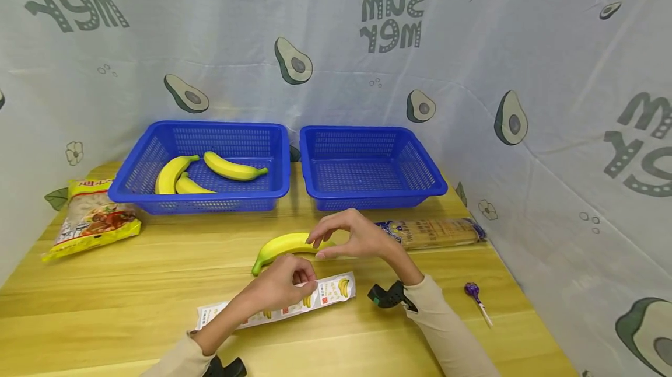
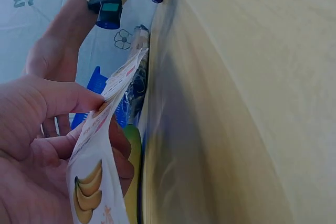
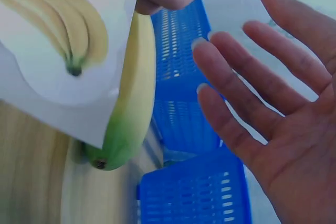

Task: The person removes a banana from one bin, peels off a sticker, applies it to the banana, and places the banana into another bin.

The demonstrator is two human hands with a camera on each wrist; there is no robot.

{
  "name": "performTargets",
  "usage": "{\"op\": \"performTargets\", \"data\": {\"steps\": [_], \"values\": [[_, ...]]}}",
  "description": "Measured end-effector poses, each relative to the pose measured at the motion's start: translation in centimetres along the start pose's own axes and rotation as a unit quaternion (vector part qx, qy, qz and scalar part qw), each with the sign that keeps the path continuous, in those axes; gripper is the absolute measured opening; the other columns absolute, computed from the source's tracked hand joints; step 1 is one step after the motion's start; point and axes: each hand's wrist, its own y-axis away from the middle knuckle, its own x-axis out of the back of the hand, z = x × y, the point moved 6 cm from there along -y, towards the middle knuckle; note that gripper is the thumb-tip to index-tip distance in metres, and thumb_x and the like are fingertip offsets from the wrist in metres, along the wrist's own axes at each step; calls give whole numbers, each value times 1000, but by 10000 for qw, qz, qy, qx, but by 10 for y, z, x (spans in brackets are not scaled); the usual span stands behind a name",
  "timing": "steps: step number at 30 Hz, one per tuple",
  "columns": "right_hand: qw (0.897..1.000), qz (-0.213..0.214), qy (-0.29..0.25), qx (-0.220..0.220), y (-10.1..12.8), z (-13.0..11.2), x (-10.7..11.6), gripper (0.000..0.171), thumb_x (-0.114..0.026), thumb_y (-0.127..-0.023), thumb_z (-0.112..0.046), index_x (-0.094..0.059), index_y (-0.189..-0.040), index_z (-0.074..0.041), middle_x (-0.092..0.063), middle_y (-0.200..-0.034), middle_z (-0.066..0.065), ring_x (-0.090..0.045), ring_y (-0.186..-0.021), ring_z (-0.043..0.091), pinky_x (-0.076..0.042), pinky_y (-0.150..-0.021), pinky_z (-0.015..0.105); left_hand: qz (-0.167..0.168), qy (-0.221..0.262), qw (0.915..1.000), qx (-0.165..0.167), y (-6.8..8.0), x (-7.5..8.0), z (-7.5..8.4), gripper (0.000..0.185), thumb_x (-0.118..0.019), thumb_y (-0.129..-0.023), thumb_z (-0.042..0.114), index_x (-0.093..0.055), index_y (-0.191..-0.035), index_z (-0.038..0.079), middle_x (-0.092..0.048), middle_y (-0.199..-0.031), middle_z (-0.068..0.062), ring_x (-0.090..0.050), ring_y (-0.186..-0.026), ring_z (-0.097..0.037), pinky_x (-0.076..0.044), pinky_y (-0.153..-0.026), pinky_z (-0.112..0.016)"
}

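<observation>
My left hand [image 1: 286, 285] pinches a long white paper strip [image 1: 273, 307] printed with banana pictures, lifting its right part off the wooden table [image 1: 131, 318]; the strip [image 2: 97, 145] shows close in the left wrist view between thumb and fingers [image 2: 47, 98]. My right hand [image 1: 349, 237] hovers open just above a loose yellow banana [image 1: 280, 247] lying on the table, fingers spread and relaxed [image 3: 252, 93]. The same banana [image 3: 131, 103] lies beside the strip's end [image 3: 63, 51] in the right wrist view.
Two blue baskets stand at the back: the left one [image 1: 202, 199] holds three bananas [image 1: 231, 168], the right one [image 1: 367, 196] holds nothing. A yellow snack bag [image 1: 91, 219] lies left, a noodle packet [image 1: 436, 232] right, a purple lollipop [image 1: 475, 295] near the right edge.
</observation>
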Motion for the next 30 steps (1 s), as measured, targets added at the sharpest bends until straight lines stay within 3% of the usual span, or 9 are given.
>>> {"op": "performTargets", "data": {"steps": [8,12,16,22,30], "values": [[9975,-674,-201,-51,0,-8,-11,22,-91,-87,-5,-75,-103,-2,-77,-109,11,-73,-101,22,-65,-87,44,126,87,9999,-14,0,5,-1,11,-73,-99,5,-73,-87,5,-62,-77,5,-55,-70,-7,-51,-66,-23],[9931,-1010,-503,-325,1,-8,-18,29,-92,-85,-2,-69,-102,0,-73,-104,16,-73,-97,23,-65,-88,42,146,169,9997,-11,-1,6,-1,12,-73,-100,8,-73,-87,6,-63,-77,5,-55,-70,-7,-50,-66,-23],[9884,-1282,-502,-639,2,-6,-21,30,-92,-84,0,-69,-103,0,-73,-100,15,-73,-92,16,-65,-87,36,225,247,9994,-135,-1,11,1,14,-73,-101,9,-74,-88,5,-63,-78,5,-56,-71,-8,-51,-67,-23],[9881,-1286,-334,-773,2,-2,-20,24,-89,-87,-1,-73,-104,0,-75,-99,11,-68,-88,7,-64,-84,32,147,540,9983,-136,-3,17,1,13,-72,-101,8,-75,-90,2,-66,-81,3,-59,-75,-9,-53,-69,-23],[9892,-1248,-348,-691,2,2,-20,16,-88,-88,-1,-77,-100,-1,-77,-94,9,-67,-85,4,-63,-81,30,-324,1225,9919,107,-3,15,-4,13,-67,-104,5,-74,-97,-3,-67,-84,0,-58,-78,-14,-50,-71,-23]]}}
